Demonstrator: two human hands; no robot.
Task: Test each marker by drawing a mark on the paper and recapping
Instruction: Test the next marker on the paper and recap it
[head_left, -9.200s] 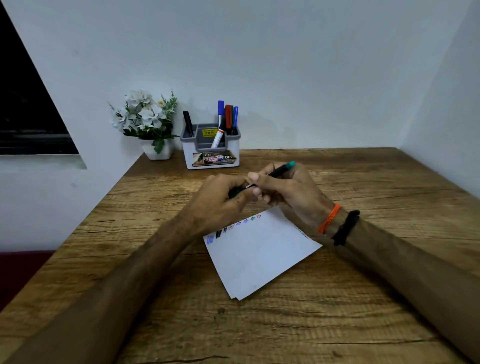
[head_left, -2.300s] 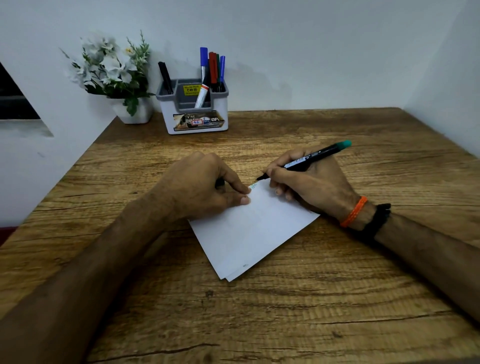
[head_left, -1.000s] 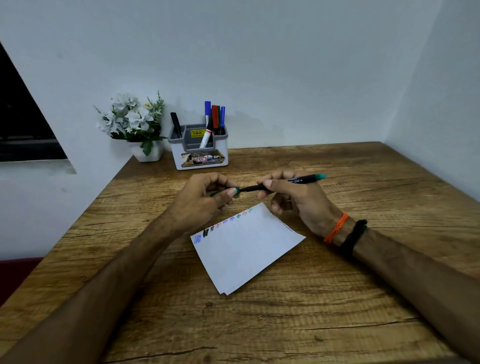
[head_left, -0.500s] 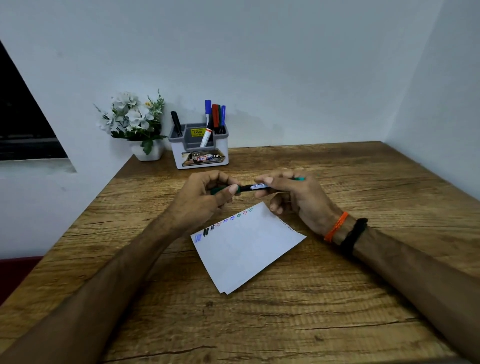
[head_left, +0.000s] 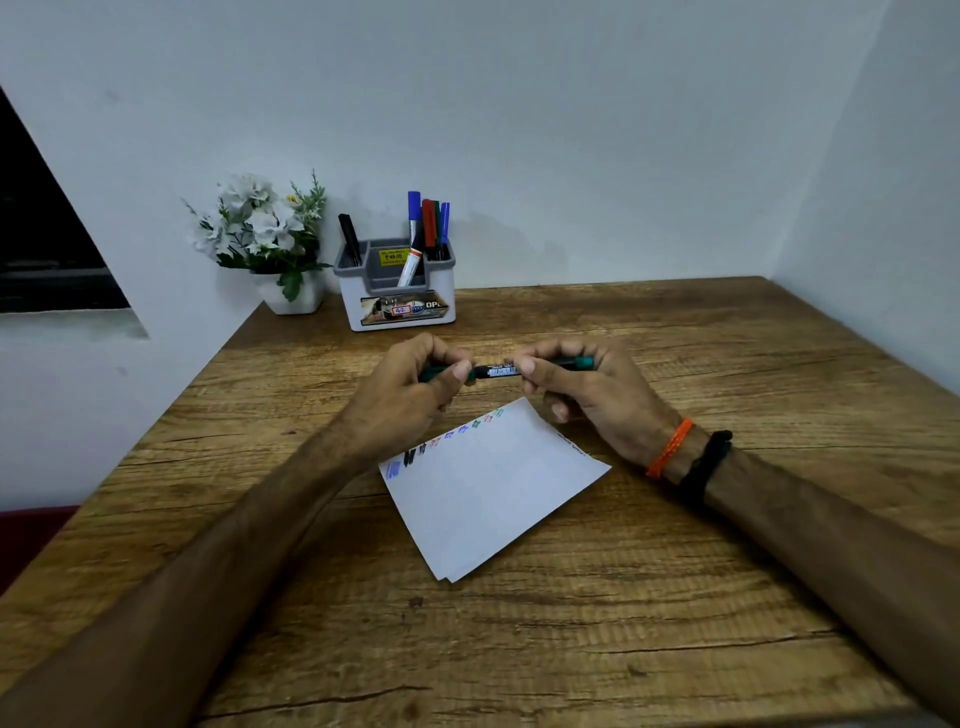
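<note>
A black marker with green ends is held level above the wooden table, between both hands. My left hand grips its green cap end with thumb and curled fingers. My right hand pinches the barrel, and the green tail sticks out past its fingers. The cap sits on the marker. Below the hands lies the white paper, a short stack set at an angle. A row of small coloured marks runs along its upper left edge.
A grey and white pen holder stands at the back against the wall with several markers in it. A white pot of flowers stands to its left. Walls close the table at back, left and right.
My right hand lifted the marker off the paper after drawing. Both hands came together above the sheet, and my left hand pushed the green cap onto the tip.
</note>
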